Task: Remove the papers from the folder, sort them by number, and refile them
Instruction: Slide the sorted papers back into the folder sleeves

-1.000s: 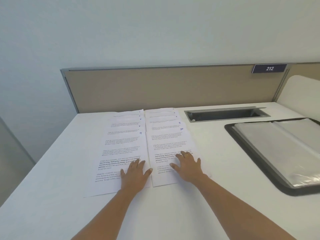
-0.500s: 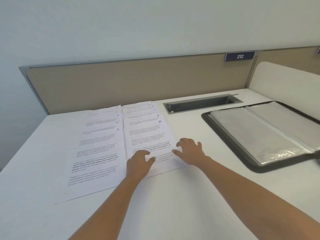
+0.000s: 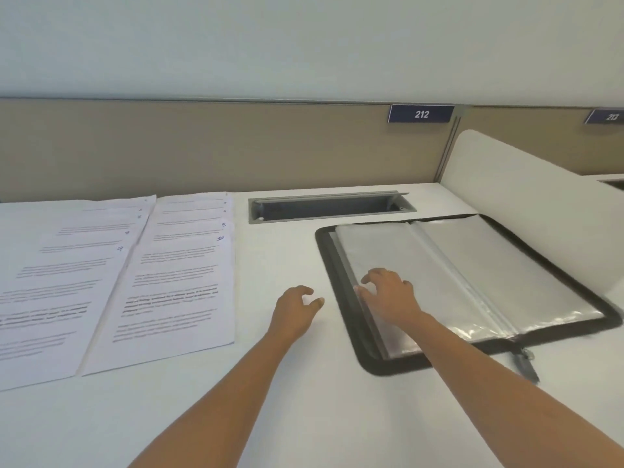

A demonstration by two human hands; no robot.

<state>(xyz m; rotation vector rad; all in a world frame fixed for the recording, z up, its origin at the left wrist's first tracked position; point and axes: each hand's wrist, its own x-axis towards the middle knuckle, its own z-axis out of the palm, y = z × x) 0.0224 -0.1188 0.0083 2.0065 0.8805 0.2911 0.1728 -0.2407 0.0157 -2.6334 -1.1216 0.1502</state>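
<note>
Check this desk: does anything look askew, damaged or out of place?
Nothing stands out. Two fanned paper stacks lie tidily on the desk, and the open folder sits flat, its empty sleeves intact.

A white desk (image 3: 277,400) filled the lower part of the frame, closed off at the back by a tan partition. At the left of the frame two fanned columns of printed papers (image 3: 175,282) lay flat on it side by side, handwritten numbers showing at their upper right corners. At the right lay an open black folder (image 3: 341,285) with clear plastic sleeves, its zipper pull trailing onto the desk at lower right. Between them, toward the back, a grey cable tray (image 3: 331,207) was sunk into the desktop.
</note>
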